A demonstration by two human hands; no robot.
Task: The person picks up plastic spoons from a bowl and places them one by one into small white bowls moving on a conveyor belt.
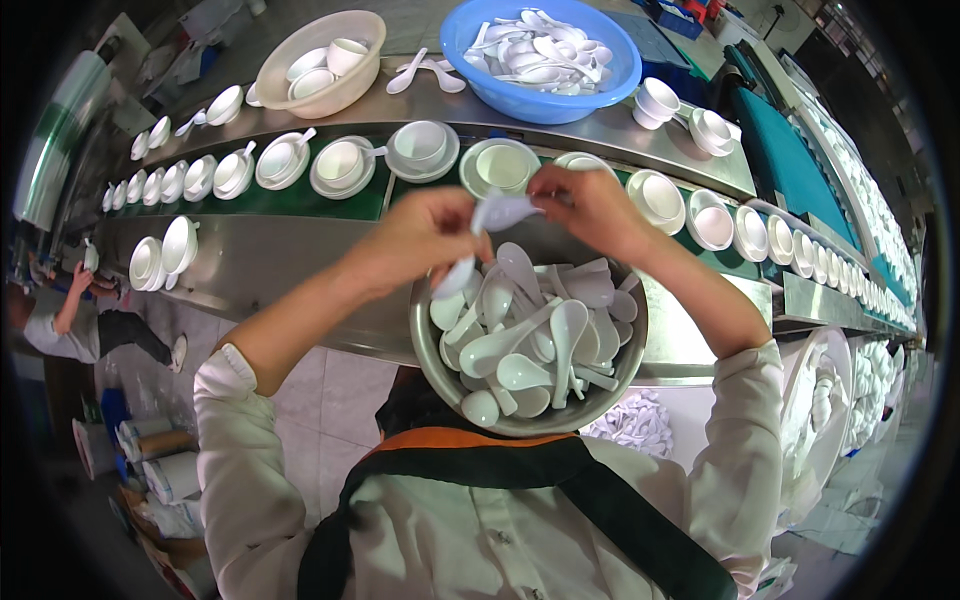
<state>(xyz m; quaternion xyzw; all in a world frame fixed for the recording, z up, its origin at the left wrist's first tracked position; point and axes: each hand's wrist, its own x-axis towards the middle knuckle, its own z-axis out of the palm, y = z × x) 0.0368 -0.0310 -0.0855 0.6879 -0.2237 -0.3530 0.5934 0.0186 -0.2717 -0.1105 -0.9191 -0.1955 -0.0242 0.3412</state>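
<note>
A steel bowl point(531, 424) full of white soup spoons point(517, 371) sits right in front of me. Over its far rim, my left hand point(431, 232) grips a white spoon point(454, 277) that points down toward the pile. Slightly higher, a blurred white spoon point(506, 213) spans the gap between both hands. Fingertips of my right hand point(589, 204) pinch its right end; whether my left fingers also hold it, I cannot tell. Just beyond the hands, a cup-and-plate set point(500, 166) rests on the green conveyor belt point(300, 201).
Sets of white tableware line the belt, some with spoons. Behind it, a steel ledge carries a cream basin point(322, 67) with cups and a blue basin point(540, 97) of spoons. Stacked bowls point(161, 259) stand at left. Another person point(71, 322) works far left.
</note>
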